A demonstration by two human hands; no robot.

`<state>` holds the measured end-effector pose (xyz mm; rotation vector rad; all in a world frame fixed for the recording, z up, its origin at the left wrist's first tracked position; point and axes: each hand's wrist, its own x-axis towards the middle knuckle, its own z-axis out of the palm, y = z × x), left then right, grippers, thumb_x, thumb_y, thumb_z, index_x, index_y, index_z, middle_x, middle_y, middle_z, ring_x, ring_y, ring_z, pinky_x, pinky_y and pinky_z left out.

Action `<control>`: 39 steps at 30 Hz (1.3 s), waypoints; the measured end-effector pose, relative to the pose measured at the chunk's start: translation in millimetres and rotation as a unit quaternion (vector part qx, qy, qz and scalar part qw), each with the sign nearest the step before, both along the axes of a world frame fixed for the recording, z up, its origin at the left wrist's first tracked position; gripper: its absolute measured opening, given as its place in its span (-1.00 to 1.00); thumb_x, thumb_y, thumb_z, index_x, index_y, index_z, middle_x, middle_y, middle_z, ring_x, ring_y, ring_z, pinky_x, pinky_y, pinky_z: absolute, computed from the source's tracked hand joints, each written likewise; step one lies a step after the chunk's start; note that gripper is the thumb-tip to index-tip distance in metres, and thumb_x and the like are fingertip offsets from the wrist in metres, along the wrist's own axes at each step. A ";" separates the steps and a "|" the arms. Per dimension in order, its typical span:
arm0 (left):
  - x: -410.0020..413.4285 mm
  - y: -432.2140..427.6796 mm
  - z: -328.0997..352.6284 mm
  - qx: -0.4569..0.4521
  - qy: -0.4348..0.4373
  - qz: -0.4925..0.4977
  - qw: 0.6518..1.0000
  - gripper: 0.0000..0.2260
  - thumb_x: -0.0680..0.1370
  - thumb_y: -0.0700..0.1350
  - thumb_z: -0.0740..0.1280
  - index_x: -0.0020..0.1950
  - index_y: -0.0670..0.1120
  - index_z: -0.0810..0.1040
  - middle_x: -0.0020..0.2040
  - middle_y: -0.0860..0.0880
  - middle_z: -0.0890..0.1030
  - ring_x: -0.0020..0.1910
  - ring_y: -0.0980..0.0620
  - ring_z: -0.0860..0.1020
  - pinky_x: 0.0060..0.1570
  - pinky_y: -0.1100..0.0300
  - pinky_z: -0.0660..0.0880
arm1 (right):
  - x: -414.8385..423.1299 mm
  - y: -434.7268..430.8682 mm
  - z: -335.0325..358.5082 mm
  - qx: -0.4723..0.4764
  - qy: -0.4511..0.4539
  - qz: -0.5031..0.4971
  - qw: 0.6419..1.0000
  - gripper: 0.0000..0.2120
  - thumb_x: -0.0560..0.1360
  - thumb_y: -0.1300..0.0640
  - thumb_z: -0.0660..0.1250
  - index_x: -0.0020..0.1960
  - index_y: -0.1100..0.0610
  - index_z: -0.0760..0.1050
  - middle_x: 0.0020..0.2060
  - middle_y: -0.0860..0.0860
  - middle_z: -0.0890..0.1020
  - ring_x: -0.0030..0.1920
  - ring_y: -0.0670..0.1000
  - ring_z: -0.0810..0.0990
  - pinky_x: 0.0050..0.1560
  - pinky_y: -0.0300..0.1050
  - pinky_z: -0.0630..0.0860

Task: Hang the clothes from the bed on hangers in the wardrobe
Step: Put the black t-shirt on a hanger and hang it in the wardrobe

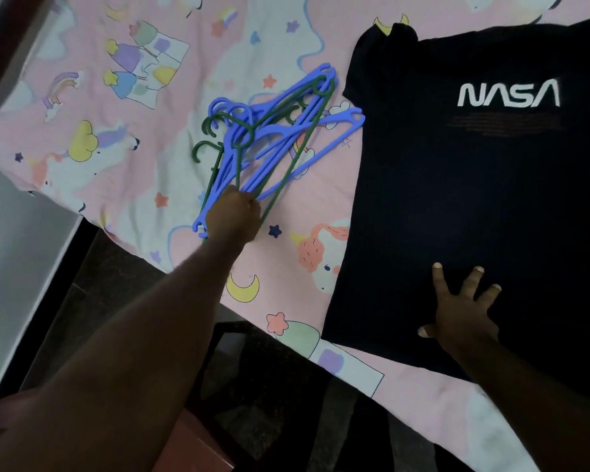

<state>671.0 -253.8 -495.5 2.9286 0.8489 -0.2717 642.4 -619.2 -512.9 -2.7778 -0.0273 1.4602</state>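
A dark navy T-shirt [474, 199] with white NASA lettering lies spread flat on the right of the bed. My right hand [457, 311] rests on its lower hem with the fingers spread and straight. To the left of the shirt lies a bundle of several blue and green plastic hangers [273, 137], hooks pointing left. My left hand [234, 216] reaches out and grips the near end of that bundle, fingers curled among the bars.
The bed is covered with a pink unicorn-print sheet [116, 97]. Its near edge runs diagonally from upper left to lower right. Dark floor [269, 386] lies below it, and a white panel [14, 267] stands at the left.
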 end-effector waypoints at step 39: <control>-30.5 74.1 -3.9 -0.227 -0.018 0.274 0.934 -0.66 0.53 0.01 0.35 -0.35 -0.18 0.48 -0.49 -0.08 0.53 -0.51 -0.03 0.51 -0.37 0.18 0.48 | -4.0 5.1 -3.1 -0.002 -0.013 -0.006 1.000 0.18 0.39 -0.13 0.51 0.52 -0.21 -0.42 0.47 0.18 -0.44 0.50 0.40 -0.29 0.26 0.42 0.38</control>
